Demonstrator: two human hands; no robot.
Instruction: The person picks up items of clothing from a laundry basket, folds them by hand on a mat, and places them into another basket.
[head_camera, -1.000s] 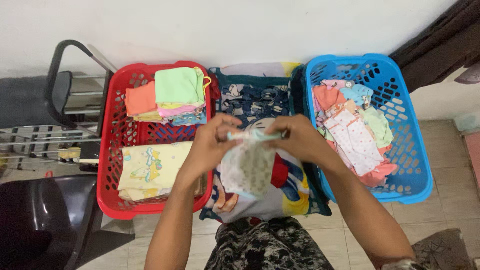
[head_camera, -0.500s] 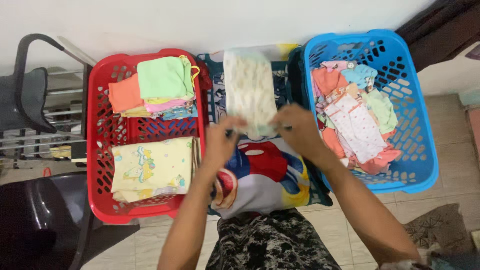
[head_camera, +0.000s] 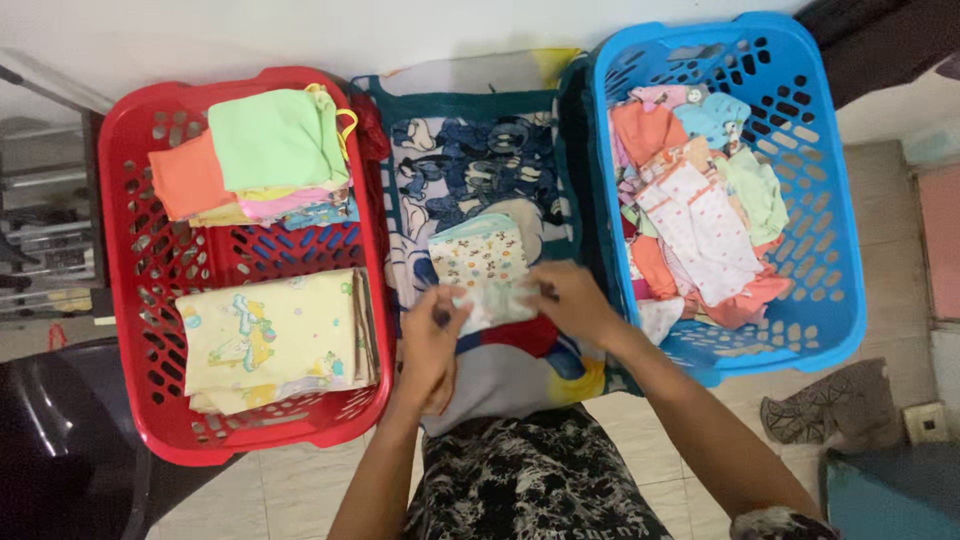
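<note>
A red basket of folded clothes sits to our left, and a blue basket of loose garments to our right. Between them we pinch a small pale printed cloth, half folded, with our left hand and right hand. It lies on a cartoon-print blanket over the tiled floor, by a white wall.

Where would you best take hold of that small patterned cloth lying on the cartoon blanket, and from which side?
Probably at its near edge, from the person's side. The small patterned cloth lies flat and folded on the cartoon blanket, so only its edges offer a pinch. The left hand and right hand already hold that near edge at its two corners; the red basket and blue basket crowd both sides.
</note>
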